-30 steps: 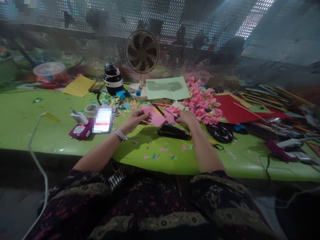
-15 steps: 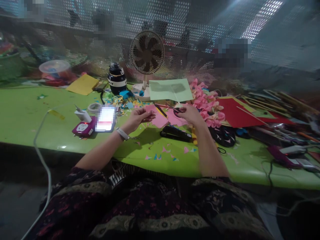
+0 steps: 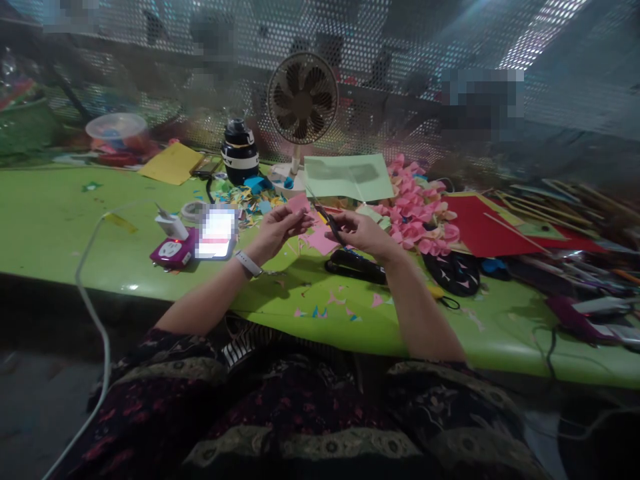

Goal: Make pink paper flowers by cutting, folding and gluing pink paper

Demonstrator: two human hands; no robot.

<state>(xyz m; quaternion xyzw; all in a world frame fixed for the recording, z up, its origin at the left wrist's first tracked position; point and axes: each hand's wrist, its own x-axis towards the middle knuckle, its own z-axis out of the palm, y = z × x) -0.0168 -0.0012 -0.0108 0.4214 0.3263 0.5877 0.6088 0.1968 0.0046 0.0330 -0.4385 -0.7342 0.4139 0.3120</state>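
Note:
My left hand (image 3: pixel 281 228) pinches a small piece of pink paper (image 3: pixel 299 204) above the table. Dark-handled scissors (image 3: pixel 334 227) are gripped in my right hand (image 3: pixel 361 233), their blades pointing up and left toward the pink piece. Whether the blades touch the paper I cannot tell. Beneath the hands lies more pink paper (image 3: pixel 323 240). A black stapler (image 3: pixel 353 265) rests just below my right hand. Behind the hands is a folded sheet of light green paper (image 3: pixel 350 177), with a heap of pink paper petals (image 3: pixel 417 207) to its right.
Paper scraps litter the green table (image 3: pixel 280 320). Left of my hands are a lit phone (image 3: pixel 216 232), a purple power socket (image 3: pixel 173 253) and a roll of tape (image 3: pixel 194 211). A black bottle (image 3: pixel 240 157) and a fan (image 3: pixel 303 99) stand behind. Red paper (image 3: pixel 480 227) lies right.
My right hand has brought the scissors left and turned their blades up toward the pink piece. My left hand still pinches that piece. The whole view has shifted slightly.

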